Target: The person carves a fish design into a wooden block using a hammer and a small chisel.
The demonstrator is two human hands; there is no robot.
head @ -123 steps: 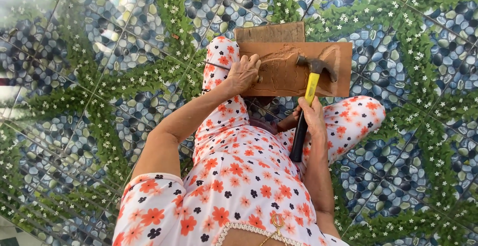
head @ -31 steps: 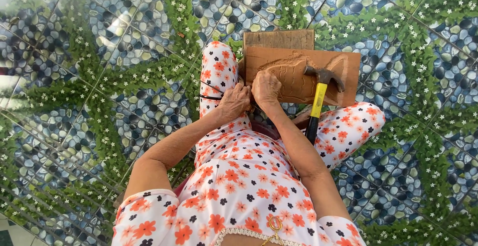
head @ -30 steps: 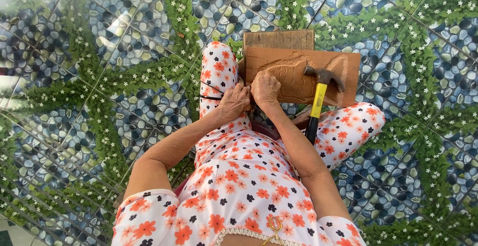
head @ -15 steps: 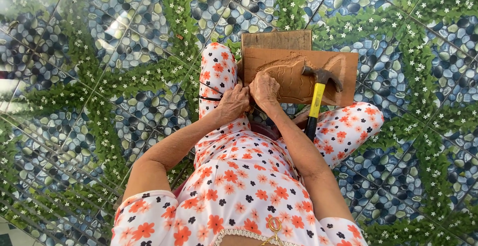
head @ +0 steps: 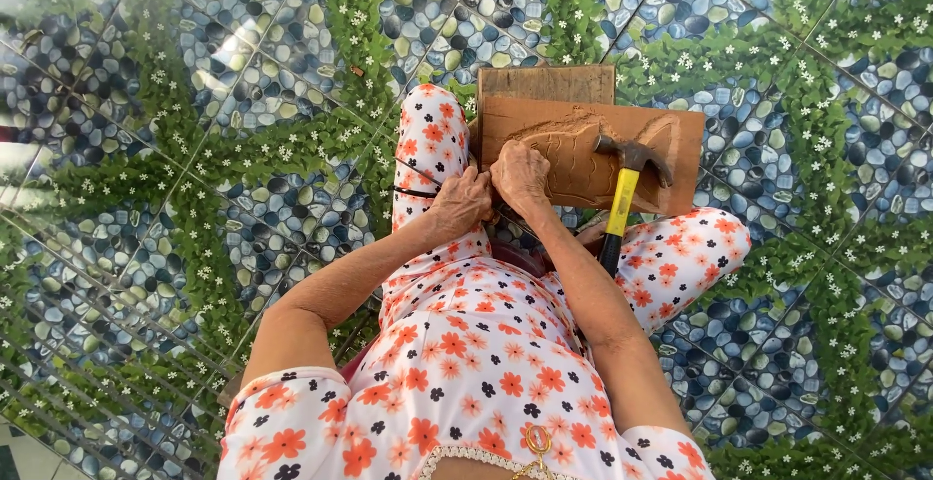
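Observation:
A brown wooden board (head: 680, 130) with a fish shape carved in relief rests on my legs, with a second, smaller plank (head: 544, 84) behind it. A claw hammer (head: 622, 198) with a yellow and black handle lies loose across the board, its head on the carving. My left hand (head: 455, 204) is curled by the board's near left corner, and a thin dark tool (head: 413, 191) sticks out of it to the left across my leg. My right hand (head: 520, 174) sits knuckles-up on the carving's left end, touching the left hand. What its fingers enclose is hidden.
I sit on a tiled floor (head: 243, 101) patterned with blue-grey pebbles and green leafy bands with white flowers. My legs in flowered orange and white trousers (head: 680, 257) are folded under the board.
About four seconds ago my right hand held the hammer handle and my left hand lay on the board. Now the hammer lies free and both hands meet at the board's left corner. Hardly any movement in the last second.

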